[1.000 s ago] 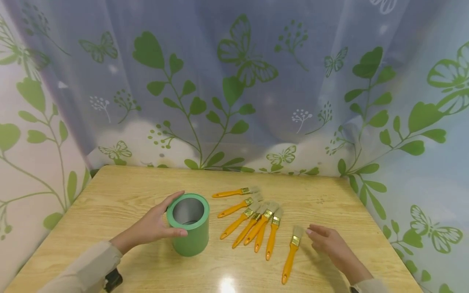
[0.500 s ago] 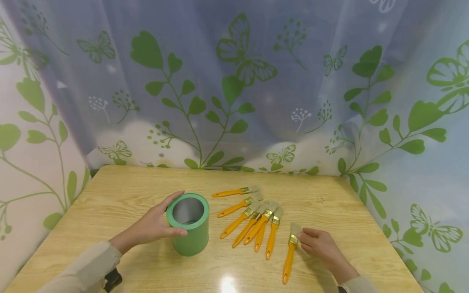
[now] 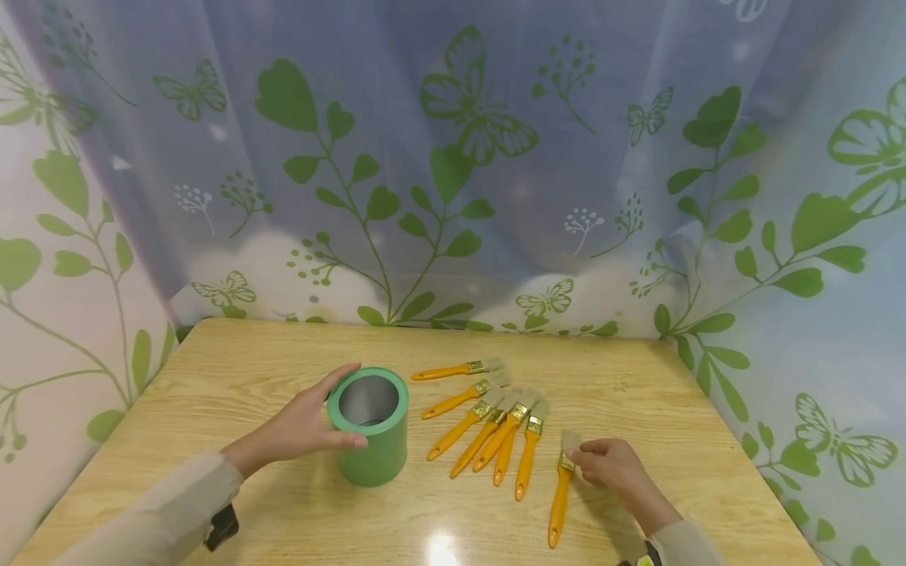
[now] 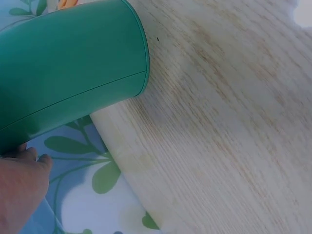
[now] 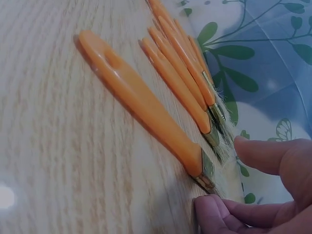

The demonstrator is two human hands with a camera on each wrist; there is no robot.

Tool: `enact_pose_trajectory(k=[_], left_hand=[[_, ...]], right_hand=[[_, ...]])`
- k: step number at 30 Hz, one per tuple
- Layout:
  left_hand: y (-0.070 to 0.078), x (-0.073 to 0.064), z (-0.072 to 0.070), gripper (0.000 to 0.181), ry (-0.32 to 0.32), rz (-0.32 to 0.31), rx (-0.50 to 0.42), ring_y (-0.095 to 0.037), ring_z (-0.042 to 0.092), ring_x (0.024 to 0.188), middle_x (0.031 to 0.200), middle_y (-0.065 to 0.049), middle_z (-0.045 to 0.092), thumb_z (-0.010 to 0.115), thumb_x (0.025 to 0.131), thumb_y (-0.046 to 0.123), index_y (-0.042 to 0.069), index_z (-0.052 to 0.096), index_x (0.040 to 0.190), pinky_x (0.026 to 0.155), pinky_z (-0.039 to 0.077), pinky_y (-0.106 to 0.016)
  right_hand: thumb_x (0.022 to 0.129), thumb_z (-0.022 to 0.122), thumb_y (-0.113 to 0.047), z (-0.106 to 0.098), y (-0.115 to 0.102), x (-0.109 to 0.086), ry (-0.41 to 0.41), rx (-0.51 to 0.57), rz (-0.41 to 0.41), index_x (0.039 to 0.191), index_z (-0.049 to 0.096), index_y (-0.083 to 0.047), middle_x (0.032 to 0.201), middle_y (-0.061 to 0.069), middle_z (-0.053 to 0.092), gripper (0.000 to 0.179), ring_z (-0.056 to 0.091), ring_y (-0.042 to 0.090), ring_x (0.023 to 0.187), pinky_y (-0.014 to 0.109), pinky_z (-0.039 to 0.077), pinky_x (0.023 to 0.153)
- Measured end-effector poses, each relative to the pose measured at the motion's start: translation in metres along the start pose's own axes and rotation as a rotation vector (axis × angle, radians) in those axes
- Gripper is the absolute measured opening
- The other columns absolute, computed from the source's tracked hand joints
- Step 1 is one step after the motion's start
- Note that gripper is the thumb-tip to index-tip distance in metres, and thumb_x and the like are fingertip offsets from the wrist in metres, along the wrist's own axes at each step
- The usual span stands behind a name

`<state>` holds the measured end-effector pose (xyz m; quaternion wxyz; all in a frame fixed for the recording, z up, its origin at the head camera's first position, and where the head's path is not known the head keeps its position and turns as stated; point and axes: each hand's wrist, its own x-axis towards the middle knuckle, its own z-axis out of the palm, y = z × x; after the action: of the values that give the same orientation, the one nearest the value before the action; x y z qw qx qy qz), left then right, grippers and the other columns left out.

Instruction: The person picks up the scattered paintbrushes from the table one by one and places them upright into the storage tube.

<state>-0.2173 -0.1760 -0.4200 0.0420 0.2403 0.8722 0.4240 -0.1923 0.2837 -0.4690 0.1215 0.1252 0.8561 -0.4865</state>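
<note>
My left hand [image 3: 304, 424] grips a green cylindrical can [image 3: 375, 464], with the thumb at the near side of its rim and the fingers round the far side. The can's mouth faces up and its inside is grey. At the right, a paintbrush [image 3: 559, 511] with an orange handle lies on the table. My right hand [image 3: 616, 472] touches it near its metal band; in the right wrist view, fingertips [image 5: 209, 209] meet the band's edge, while another digit stands apart from the brush. Between can and right hand, several similar paintbrushes [image 3: 502, 444] lie fanned out, some overlapping.
The wood-grain table [image 3: 269, 354] ends at the back against a curtain [image 3: 396, 181] printed with leaves and butterflies. More printed cloth hangs at both sides. A bright light reflection shows at the table's near part.
My right hand has come left from beside the separate paintbrush to its metal band, and that brush has shifted slightly. The can has moved a little away and right in my left hand.
</note>
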Motion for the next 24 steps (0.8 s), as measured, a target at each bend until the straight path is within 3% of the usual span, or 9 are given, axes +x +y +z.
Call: enact_pose_trajectory(k=[7,13,19,24], left_hand=[[-0.003,0.003,0.0,0.105,0.004,0.001,0.002,-0.044,0.039,0.132,0.146,-0.02,0.04,0.083,0.072,0.042,0.011,0.023,0.152,0.098,0.035,-0.066],[-0.001,0.004,-0.001,0.104,0.0,-0.007,0.01,-0.045,0.037,0.133,0.147,-0.021,0.039,0.083,0.072,0.044,0.013,0.023,0.152,0.098,0.035,-0.067],[0.0,0.005,-0.002,0.104,-0.008,-0.012,0.022,-0.045,0.036,0.133,0.147,-0.021,0.039,0.082,0.073,0.045,0.014,0.022,0.152,0.098,0.036,-0.066],[0.001,0.005,-0.002,0.105,-0.012,-0.018,0.03,-0.045,0.037,0.132,0.146,-0.022,0.04,0.082,0.072,0.045,0.013,0.023,0.152,0.098,0.036,-0.066]], right_hand=[[0.083,0.075,-0.033,0.003,-0.002,0.001,0.051,-0.161,-0.041,0.112,0.06,0.015,0.098,0.02,0.067,0.058,0.066,0.021,0.078,0.037,0.056,0.07],[0.078,0.079,-0.032,0.011,-0.006,0.001,0.106,-0.328,-0.11,0.102,0.063,0.011,0.081,0.009,0.064,0.052,0.056,0.017,0.069,0.032,0.051,0.062],[0.078,0.079,-0.024,0.014,-0.008,0.0,0.12,-0.404,-0.145,0.093,0.062,0.006,0.08,0.008,0.062,0.037,0.053,0.018,0.069,0.03,0.048,0.06],[0.077,0.079,-0.019,0.011,-0.005,0.002,0.105,-0.393,-0.156,0.094,0.064,0.008,0.084,0.008,0.066,0.035,0.058,0.018,0.073,0.033,0.053,0.063]])
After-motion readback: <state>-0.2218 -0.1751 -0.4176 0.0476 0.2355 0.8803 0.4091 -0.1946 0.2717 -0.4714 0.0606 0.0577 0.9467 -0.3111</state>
